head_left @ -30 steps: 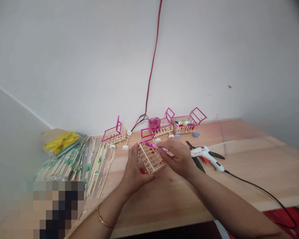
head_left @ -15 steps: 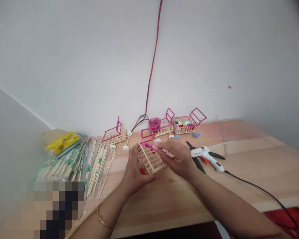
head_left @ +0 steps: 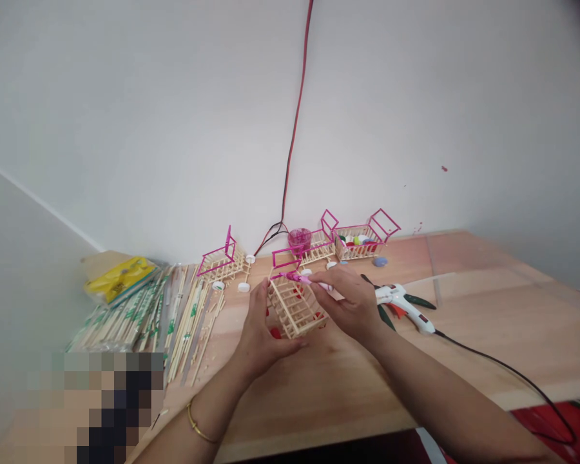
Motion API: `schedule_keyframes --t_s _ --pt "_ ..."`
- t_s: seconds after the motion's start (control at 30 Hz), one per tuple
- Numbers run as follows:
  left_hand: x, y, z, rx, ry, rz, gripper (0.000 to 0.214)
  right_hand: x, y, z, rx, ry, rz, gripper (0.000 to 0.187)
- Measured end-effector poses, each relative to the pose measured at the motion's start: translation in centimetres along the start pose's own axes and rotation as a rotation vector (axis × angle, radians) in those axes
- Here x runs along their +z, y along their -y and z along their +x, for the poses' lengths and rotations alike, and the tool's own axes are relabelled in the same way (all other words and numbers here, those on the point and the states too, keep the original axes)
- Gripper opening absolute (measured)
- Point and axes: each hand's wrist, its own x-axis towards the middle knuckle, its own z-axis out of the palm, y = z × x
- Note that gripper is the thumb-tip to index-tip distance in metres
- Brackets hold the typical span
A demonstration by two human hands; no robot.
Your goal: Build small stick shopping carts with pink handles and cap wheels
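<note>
My left hand (head_left: 261, 328) is closed around the side of a small cart made of wooden sticks (head_left: 294, 309), tilted above the table. Red round wheels show at its lower edges, and its handle frame is painted magenta. Between the fingers of my right hand (head_left: 348, 299) is a pink-handled paintbrush (head_left: 305, 278). Its magenta-coated tip lies against the cart's upper rim, near the handle end. Part of the brush handle is hidden by my right fingers.
Finished-looking stick carts (head_left: 222, 261) stand along the wall, one holding coloured caps (head_left: 360, 241). A cup of magenta paint (head_left: 299, 240) is behind my cart. To the right lie a glue gun (head_left: 406, 306) and green-handled pliers (head_left: 420, 301); to the left, bundled sticks (head_left: 130, 309) and a yellow packet (head_left: 125, 277).
My right hand and the brush have shifted slightly right along the cart's rim. More of the rim's left end looks magenta. The left hand and cart have barely moved.
</note>
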Motion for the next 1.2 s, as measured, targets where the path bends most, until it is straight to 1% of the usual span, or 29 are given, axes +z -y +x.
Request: schedule_keyframes --t_s 0.17,0.4,0.63,0.7,0.87,1.1,1.2 --pt "0.0 -0.2 0.0 0.001 0.020 -0.002 0.114 0.0 0.4 0.1 -0.027 0.016 0.049 0.015" --pt "0.1 0.2 -0.2 -0.011 0.043 0.006 0.119 0.0 0.1 0.1 0.036 0.009 0.041 0.017" --pt "0.0 0.4 -0.1 -0.004 0.050 0.002 0.119 -0.4 0.2 0.1 0.029 0.014 0.064 0.017" --pt "-0.1 0.3 -0.1 -0.023 0.061 -0.025 0.118 -0.7 0.1 0.1 0.009 0.002 0.070 0.020" --pt "-0.3 0.0 -0.2 -0.063 0.078 -0.108 0.117 -1.1 -0.3 0.0 -0.110 -0.001 0.060 0.027" --pt "-0.2 0.3 -0.3 -0.061 0.069 -0.138 0.112 -0.8 -0.6 -0.1 -0.185 0.040 0.035 0.031" --pt "-0.2 0.2 -0.3 -0.067 0.065 -0.135 0.111 -0.6 -0.6 -0.1 -0.206 0.048 0.009 0.029"
